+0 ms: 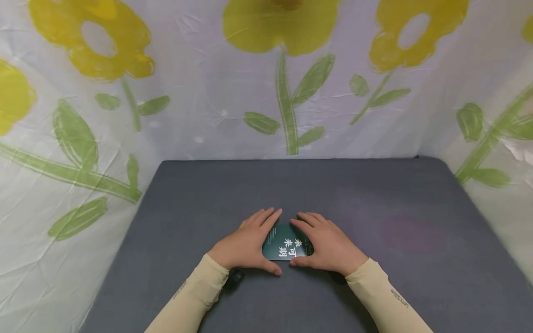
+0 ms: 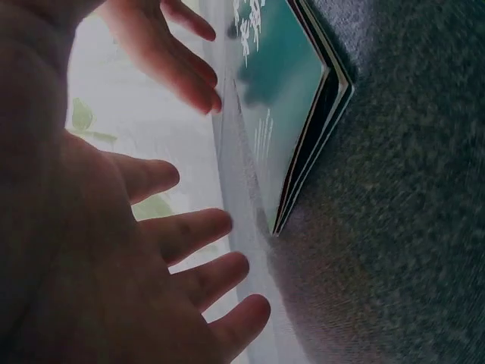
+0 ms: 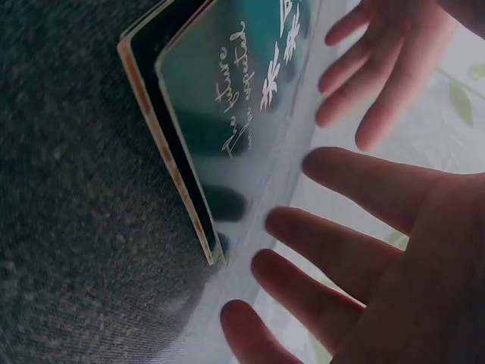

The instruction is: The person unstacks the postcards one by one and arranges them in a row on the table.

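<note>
A small, thin notebook [image 1: 278, 245] with a glossy dark teal cover and white Chinese characters lies flat on the grey table. On its left is my left hand [image 1: 251, 241], fingers spread and thumb held apart. My right hand [image 1: 329, 241] mirrors it on the right side, covering that end of the notebook in the head view. In the left wrist view, the notebook [image 2: 292, 98] shows several thin layers at its edge, and the fingertips stand clear of it. Handwritten white script runs across the cover of the notebook [image 3: 204, 114] in the right wrist view, with spread fingers beside it.
The grey table [image 1: 200, 199] extends around both hands to its far rounded corners. Behind and at both sides hangs a white curtain [image 1: 200, 106] printed with yellow flowers. A small black object [image 1: 234, 277] shows under the left wrist.
</note>
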The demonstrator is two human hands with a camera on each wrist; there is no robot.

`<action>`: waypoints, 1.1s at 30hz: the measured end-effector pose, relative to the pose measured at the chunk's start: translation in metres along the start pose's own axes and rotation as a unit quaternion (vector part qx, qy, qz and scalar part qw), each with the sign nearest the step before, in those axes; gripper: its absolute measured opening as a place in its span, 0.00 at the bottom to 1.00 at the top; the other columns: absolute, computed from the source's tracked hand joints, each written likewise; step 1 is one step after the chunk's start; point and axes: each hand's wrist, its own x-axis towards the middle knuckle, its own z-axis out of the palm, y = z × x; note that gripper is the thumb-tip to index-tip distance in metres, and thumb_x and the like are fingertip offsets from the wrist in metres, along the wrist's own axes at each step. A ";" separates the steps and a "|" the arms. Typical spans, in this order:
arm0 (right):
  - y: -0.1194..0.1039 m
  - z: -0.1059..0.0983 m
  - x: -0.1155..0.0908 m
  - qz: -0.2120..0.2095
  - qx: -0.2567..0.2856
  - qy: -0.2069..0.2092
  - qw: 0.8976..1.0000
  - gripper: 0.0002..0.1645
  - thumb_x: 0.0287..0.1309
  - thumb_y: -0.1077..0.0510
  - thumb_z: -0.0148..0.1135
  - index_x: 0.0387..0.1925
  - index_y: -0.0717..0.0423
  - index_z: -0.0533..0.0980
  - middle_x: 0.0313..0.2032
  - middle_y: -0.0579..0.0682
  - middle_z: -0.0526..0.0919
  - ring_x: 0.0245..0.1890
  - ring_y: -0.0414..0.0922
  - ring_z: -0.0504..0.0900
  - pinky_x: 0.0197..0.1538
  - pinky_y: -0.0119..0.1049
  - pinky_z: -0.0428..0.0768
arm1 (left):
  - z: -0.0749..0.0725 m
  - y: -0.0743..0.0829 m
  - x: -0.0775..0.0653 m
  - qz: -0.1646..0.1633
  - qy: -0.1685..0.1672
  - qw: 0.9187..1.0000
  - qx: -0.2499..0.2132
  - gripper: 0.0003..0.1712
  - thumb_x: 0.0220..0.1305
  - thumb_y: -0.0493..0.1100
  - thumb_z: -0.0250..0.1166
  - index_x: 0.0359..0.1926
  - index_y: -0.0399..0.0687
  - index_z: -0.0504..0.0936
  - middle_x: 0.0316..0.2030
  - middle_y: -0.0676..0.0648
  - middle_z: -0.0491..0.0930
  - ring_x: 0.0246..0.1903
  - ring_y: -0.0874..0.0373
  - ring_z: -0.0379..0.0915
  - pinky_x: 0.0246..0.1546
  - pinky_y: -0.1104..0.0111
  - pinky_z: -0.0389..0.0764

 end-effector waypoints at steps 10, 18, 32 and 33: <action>-0.003 0.002 0.002 -0.010 0.006 0.003 1.000 0.52 0.47 0.40 0.87 0.72 0.53 0.77 0.67 0.51 0.79 0.67 0.54 0.79 0.66 0.57 0.82 | 0.000 -0.002 -0.003 0.008 0.000 1.000 0.025 0.72 0.54 0.61 0.83 0.89 0.52 0.48 0.82 0.47 0.61 0.82 0.46 0.55 0.83 0.45 0.59; -0.004 0.004 0.002 -0.016 0.003 -0.002 1.000 0.50 0.45 0.43 0.89 0.69 0.52 0.79 0.60 0.46 0.79 0.62 0.48 0.78 0.61 0.50 0.85 | 0.001 -0.001 -0.002 0.023 0.003 0.999 0.047 0.68 0.55 0.61 0.82 0.88 0.52 0.53 0.73 0.48 0.69 0.69 0.50 0.66 0.75 0.48 0.68; -0.004 0.005 0.003 -0.013 0.014 -0.016 1.000 0.53 0.43 0.41 0.90 0.71 0.52 0.78 0.59 0.47 0.78 0.60 0.48 0.77 0.61 0.50 0.84 | 0.002 0.001 -0.002 0.025 0.004 0.999 0.043 0.63 0.54 0.58 0.83 0.85 0.51 0.61 0.63 0.50 0.72 0.59 0.54 0.67 0.66 0.54 0.71; -0.004 0.006 0.002 -0.011 0.015 -0.019 1.000 0.53 0.43 0.41 0.90 0.71 0.52 0.78 0.59 0.47 0.78 0.60 0.48 0.77 0.61 0.50 0.84 | 0.003 0.002 -0.002 0.024 0.001 0.999 0.042 0.63 0.54 0.58 0.83 0.85 0.52 0.61 0.63 0.50 0.71 0.59 0.55 0.66 0.65 0.54 0.71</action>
